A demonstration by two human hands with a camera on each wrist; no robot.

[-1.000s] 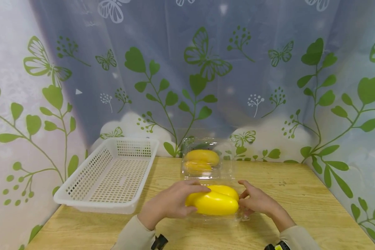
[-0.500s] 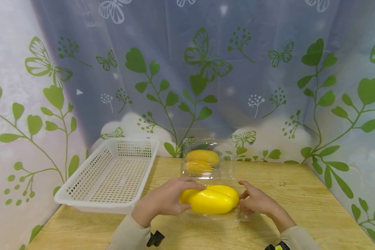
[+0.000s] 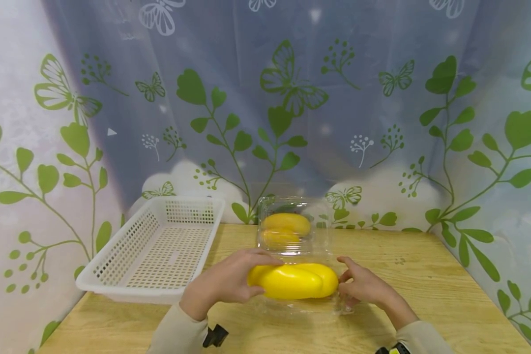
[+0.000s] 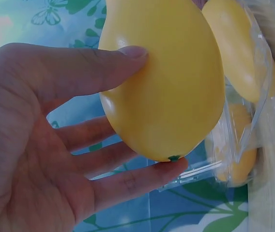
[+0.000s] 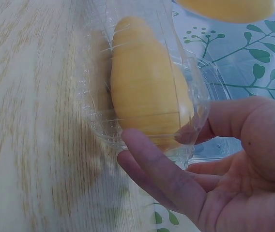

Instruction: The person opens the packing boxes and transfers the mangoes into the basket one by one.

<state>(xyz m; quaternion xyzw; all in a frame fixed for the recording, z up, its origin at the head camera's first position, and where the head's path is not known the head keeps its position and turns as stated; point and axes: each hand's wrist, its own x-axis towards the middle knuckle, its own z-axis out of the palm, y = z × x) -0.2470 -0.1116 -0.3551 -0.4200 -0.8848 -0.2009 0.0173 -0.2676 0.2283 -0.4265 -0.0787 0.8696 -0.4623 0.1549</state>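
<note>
My left hand (image 3: 225,280) grips a glossy yellow mango (image 4: 161,82) with a small green spot at its end. Its thumb lies along one side, with fingers behind and under the tip. The mango is over a clear plastic clamshell box (image 3: 287,310). Inside that box lies another mango (image 5: 145,82), partly hidden in the head view by the held one. My right hand (image 3: 362,285) pinches the right end of the box between thumb and fingers. At the back, two more mangoes (image 3: 287,223) show through clear plastic (image 3: 320,226).
A white perforated basket (image 3: 194,275) stands on the left of the wooden table (image 3: 416,275). Behind the table hangs a curtain (image 3: 309,147) printed with leaves and butterflies.
My left hand has moved left with the held mango, which is now turned more level. My right hand stays at the box's end.
</note>
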